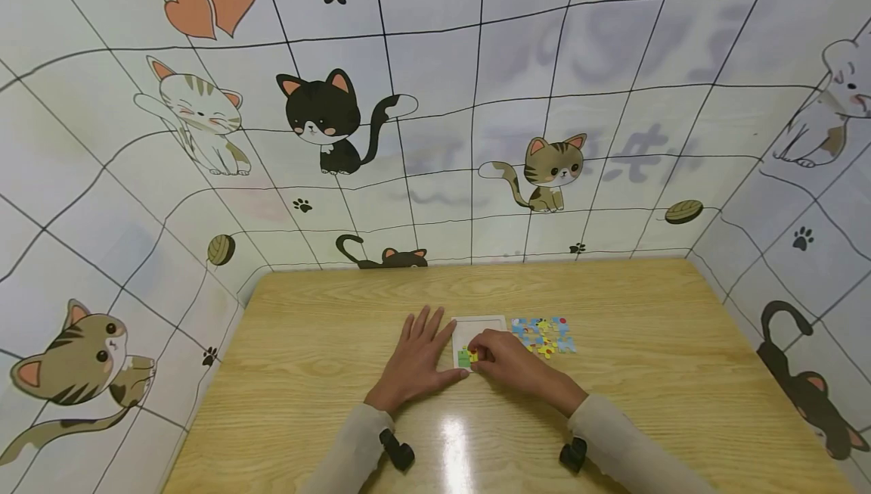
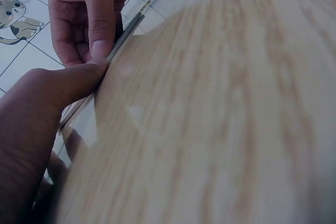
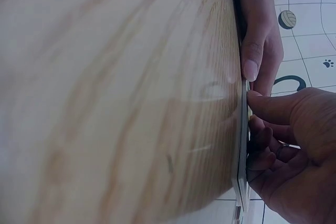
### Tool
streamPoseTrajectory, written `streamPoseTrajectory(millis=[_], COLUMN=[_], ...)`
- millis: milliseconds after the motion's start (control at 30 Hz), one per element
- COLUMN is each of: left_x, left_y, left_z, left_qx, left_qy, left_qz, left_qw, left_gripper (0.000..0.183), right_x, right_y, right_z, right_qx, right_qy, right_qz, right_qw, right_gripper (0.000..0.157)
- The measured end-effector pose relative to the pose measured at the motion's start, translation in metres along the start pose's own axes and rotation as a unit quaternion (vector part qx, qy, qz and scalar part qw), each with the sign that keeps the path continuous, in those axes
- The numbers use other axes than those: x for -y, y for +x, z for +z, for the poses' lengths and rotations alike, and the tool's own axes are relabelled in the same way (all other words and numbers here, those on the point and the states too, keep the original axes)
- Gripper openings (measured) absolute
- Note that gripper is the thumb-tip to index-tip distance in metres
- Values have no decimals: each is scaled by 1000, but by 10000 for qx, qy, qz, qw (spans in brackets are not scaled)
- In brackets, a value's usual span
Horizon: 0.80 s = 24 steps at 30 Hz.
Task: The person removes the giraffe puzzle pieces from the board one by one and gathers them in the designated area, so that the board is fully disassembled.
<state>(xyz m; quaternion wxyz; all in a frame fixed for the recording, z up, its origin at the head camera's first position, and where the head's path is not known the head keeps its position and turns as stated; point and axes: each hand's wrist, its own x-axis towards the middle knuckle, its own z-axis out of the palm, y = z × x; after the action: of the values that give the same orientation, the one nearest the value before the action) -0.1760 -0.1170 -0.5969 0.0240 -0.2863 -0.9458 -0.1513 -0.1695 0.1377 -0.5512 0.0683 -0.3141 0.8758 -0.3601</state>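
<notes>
A small white puzzle tray (image 1: 479, 319) lies on the table between the hands in the head view. Green puzzle pieces (image 1: 464, 358) sit in its near left corner. My left hand (image 1: 416, 358) rests along the tray's left side, fingers spread and straight, thumb at the near edge. Over the tray, my right hand (image 1: 506, 360) has curled fingers and pinches a yellow and red puzzle piece (image 1: 473, 356), mostly covered by the fingertips, beside the green ones. In the right wrist view the tray's edge (image 3: 242, 145) shows side-on, with both thumbs close to it.
Loose puzzle pieces (image 1: 562, 333), blue, yellow and red, lie in a cluster just right of the tray, partly behind the right hand. The wooden table (image 1: 327, 350) meets a wall (image 1: 442, 123) printed with cats at its back edge.
</notes>
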Motion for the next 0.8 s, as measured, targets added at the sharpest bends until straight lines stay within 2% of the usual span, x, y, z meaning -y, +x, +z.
streamPoseTrajectory(millis=[600, 800], left_x=[2, 2], left_y=[1, 1], left_z=[2, 3], left_qx=[-69, -33], left_qy=[11, 77], left_qz=[62, 18], left_qw=[10000, 10000], left_gripper=[99, 99], right_x=[2, 0], right_y=[-2, -1], right_z=[1, 2], right_qx=[-66, -98], right_qy=[-87, -74], right_qz=[-107, -27], right_qw=[9999, 9999], right_gripper=[20, 20])
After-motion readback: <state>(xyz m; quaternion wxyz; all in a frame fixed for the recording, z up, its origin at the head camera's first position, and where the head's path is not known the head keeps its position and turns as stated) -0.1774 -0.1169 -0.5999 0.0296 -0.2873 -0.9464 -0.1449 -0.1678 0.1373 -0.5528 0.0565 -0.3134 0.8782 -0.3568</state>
